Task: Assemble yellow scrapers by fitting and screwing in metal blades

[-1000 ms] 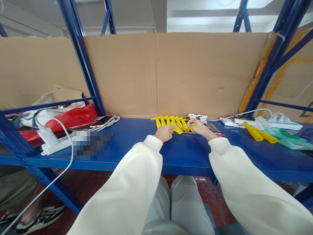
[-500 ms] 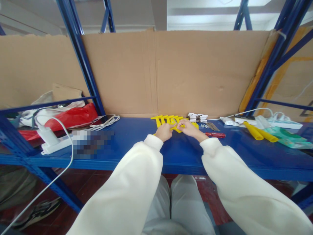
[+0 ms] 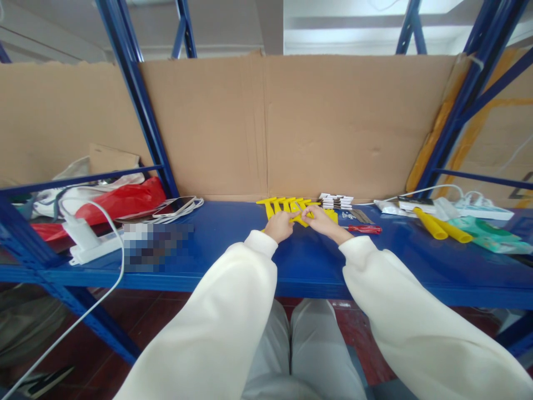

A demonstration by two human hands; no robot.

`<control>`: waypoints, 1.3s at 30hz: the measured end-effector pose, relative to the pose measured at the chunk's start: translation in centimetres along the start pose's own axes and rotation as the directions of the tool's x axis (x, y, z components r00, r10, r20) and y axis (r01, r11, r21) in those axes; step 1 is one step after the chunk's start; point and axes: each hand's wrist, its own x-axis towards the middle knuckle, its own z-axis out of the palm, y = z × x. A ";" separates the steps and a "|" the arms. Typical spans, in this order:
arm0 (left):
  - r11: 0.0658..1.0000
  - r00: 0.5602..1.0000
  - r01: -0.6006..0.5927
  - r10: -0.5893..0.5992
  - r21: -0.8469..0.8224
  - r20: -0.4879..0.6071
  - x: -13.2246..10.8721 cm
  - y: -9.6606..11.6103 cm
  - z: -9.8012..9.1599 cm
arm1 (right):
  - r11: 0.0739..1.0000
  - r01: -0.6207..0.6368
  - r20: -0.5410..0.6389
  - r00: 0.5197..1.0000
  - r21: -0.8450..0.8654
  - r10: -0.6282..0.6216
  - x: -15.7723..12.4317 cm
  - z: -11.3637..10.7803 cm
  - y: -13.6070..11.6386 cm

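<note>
My left hand [image 3: 278,226] is closed on a yellow plastic piece [image 3: 296,217], whose end shows between my hands. Fingers bent, my right hand [image 3: 318,220] pinches at that same piece from the right; anything small between its fingertips is hidden. Just beyond both hands, several yellow T-shaped pieces [image 3: 270,209] lie in a row. To their right sits a stack of small white and black pieces [image 3: 335,200]. Small shiny parts [image 3: 347,215] and flat metal strips [image 3: 361,216] lie nearby. A red-handled screwdriver [image 3: 365,229] rests beside my right wrist.
Cardboard [image 3: 333,128] walls off the back of the blue shelf [image 3: 225,244]. Yellow tubes [image 3: 435,225] and a green packet [image 3: 491,234] lie at right. At left are a phone [image 3: 174,206], a power strip [image 3: 95,248], its white cable, and a red bag [image 3: 125,199]. Blue posts stand either side.
My hands keep nearly the same place and grip, with only slight finger movement on the right. A shoe at lower left has shifted down and left.
</note>
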 end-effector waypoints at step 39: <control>0.977 0.988 -0.141 0.128 0.161 0.086 -0.5 0.1 -0.1 | 0.650 -0.434 0.149 0.883 0.624 0.446 -0.9 -1.8 -3.0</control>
